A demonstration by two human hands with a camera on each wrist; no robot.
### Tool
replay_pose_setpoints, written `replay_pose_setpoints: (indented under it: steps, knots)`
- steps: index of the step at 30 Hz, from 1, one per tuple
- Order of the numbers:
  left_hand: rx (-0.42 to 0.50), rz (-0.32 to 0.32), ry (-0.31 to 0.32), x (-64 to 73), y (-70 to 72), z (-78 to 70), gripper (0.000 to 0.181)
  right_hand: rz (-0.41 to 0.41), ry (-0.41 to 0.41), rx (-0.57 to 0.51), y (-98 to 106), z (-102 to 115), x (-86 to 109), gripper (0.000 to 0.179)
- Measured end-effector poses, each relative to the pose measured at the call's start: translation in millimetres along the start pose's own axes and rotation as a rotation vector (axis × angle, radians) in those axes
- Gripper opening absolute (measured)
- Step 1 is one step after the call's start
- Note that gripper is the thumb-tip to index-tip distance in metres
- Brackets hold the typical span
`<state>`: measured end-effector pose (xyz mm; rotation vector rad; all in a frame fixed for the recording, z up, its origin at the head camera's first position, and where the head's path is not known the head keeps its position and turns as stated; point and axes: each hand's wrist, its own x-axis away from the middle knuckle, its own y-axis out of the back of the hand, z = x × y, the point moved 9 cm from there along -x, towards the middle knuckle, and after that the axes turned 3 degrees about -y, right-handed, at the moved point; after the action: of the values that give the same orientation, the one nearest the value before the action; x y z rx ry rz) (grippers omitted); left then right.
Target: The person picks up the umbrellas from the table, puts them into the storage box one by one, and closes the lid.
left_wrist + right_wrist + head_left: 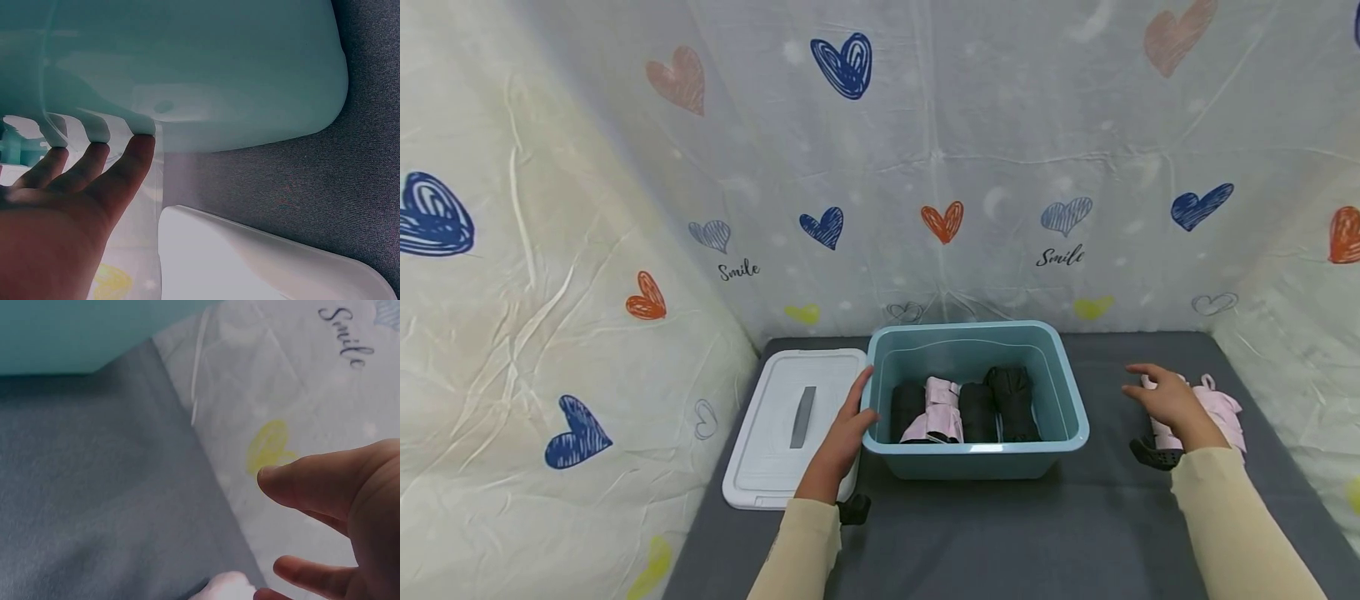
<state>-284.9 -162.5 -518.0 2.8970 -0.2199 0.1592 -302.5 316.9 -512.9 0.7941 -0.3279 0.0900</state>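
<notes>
A blue-green plastic bin [973, 462] holds a row of rolled or folded cloth bundles. Several are black, such as the black bundle [1011, 404], and a pale pink bundle [943, 408] sits among them. My left hand [846, 429] is at the bin's left side, its straight fingers [128, 175] touching the outer wall below the rim. Over on the right, my right hand [1172, 404] hovers with thumb and fingers spread, holding nothing. Pink cloth [1221, 412] lies beneath and beside it, partly hidden by the hand; its exact kind is unclear.
A white lid [767, 425] with a grey handle [802, 417] lies left of the bin on the dark grey tabletop [970, 542]. Behind and at both sides hangs a pale curtain [880, 167] printed with hearts. Each wrist wears a black strap [853, 508].
</notes>
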Motion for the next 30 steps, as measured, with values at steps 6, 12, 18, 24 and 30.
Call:
replay_pose_setpoints:
  steps: [6,12,18,24,30]
  knots:
    - [-0.004,0.011,0.01,-0.9,-0.6,2.2,0.077,-0.043,0.024,0.057,0.6,-13.0,0.7,0.059]
    - [0.0,0.032,0.016,6.3,-2.7,-12.2,0.078,-0.099,0.008,0.089,4.2,-23.0,1.1,0.057]
    - [-0.012,0.038,0.015,16.3,-4.2,-30.2,0.078,-0.109,-0.017,0.097,4.9,-31.0,0.8,0.059]
    - [-0.015,0.035,0.015,16.7,-4.4,-30.5,0.078,-0.114,-0.039,0.119,4.3,-41.7,-1.0,0.058]
    - [-0.012,0.041,0.018,15.9,-4.2,-29.4,0.078,-0.113,-0.069,0.123,0.6,-54.9,-6.2,0.057]
